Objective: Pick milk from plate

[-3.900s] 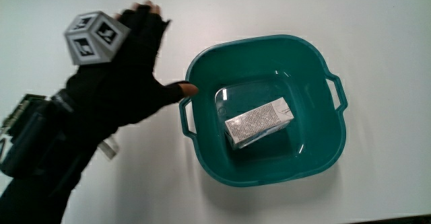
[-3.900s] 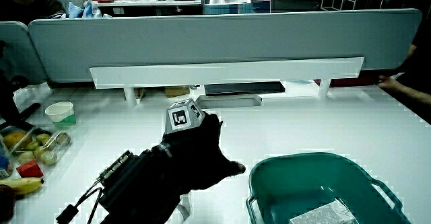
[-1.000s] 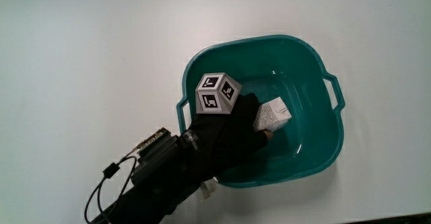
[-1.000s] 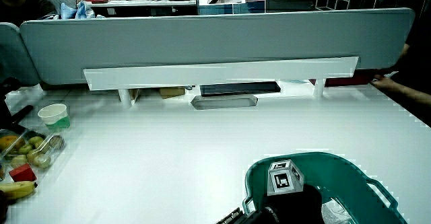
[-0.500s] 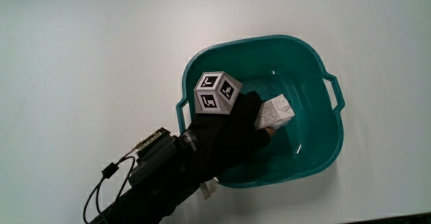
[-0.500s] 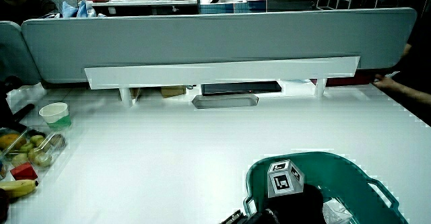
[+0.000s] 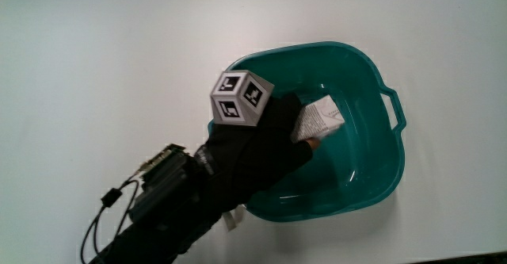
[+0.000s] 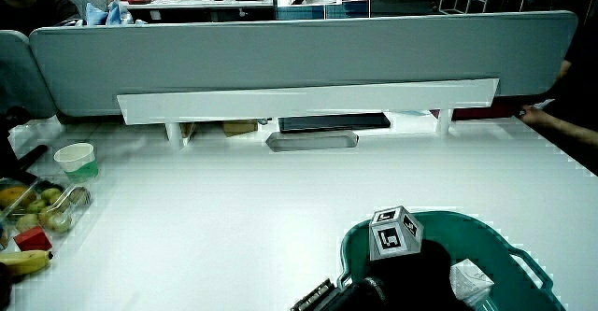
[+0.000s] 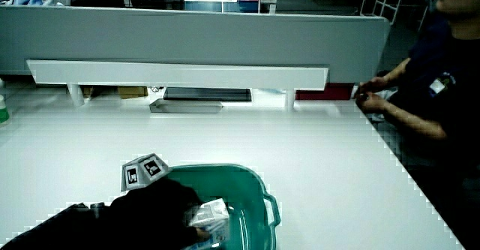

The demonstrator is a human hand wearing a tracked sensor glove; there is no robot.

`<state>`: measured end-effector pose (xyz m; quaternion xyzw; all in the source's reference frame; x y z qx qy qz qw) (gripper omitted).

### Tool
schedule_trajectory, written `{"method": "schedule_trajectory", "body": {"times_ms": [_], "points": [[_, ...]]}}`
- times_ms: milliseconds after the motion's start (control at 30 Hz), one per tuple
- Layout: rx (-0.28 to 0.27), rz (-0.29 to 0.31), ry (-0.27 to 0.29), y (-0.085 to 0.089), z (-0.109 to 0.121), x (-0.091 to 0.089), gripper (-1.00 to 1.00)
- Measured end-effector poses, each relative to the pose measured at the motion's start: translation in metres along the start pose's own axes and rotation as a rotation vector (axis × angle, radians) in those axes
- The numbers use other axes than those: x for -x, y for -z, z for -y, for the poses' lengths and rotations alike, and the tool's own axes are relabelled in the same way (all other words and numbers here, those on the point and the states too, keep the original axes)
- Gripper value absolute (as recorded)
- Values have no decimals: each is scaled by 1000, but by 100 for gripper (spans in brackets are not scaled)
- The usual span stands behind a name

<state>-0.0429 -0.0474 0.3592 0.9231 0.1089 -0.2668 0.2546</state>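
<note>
Milk (image 7: 318,119), small boxy printed carton, tilted inside glossy teal plastic basin (image 7: 372,82) on smooth white desk (image 7: 119,58), gripped by black fabric-gloved hand's (image 7: 265,145) fingers, lifted off basin floor.

Black-gloved hands (image 7: 265,149), patterned cube (image 7: 241,97), wrist cable (image 7: 107,208)

Glossy teal plastic basin (image 7: 372,177) (wet-looking sheen); printed paper milk carton (image 7: 318,120); matt white table (image 7: 111,66)
</note>
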Motion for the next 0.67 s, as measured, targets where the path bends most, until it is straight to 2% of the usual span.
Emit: {"method": "schedule_trajectory", "body": {"times_ms": [33, 67, 100, 133, 167, 200, 233, 267, 300, 333, 367, 400, 433, 500, 533, 567, 600, 667], "points": [[-36, -12, 54, 6, -7, 9, 100], [-35, -6, 61, 1, -5, 11, 100], [-29, -13, 10, -9, 1, 6, 100], [-11, 21, 1, -11, 2, 7, 100], [-39, 5, 44, -9, -1, 13, 100], [-53, 14, 46, -11, -1, 16, 100], [-38, 25, 17, -18, 4, 14, 100], [-61, 7, 29, -20, 4, 16, 100], [-106, -51, 84, -20, 2, 22, 100], [-71, 24, 72, -23, 3, 24, 100], [-98, -11, 67, -27, 5, 25, 100], [-81, 24, 37, -32, 9, 24, 100], [-134, -60, 106, -32, 5, 31, 100], [-152, -66, 122, -36, 6, 39, 100], [-146, -6, -19, -43, 15, 36, 100], [-142, 30, 30, -47, 18, 38, 100], [-147, 1, 1, -48, 18, 44, 100], [-115, 61, -21, -58, 25, 45, 100]]}}
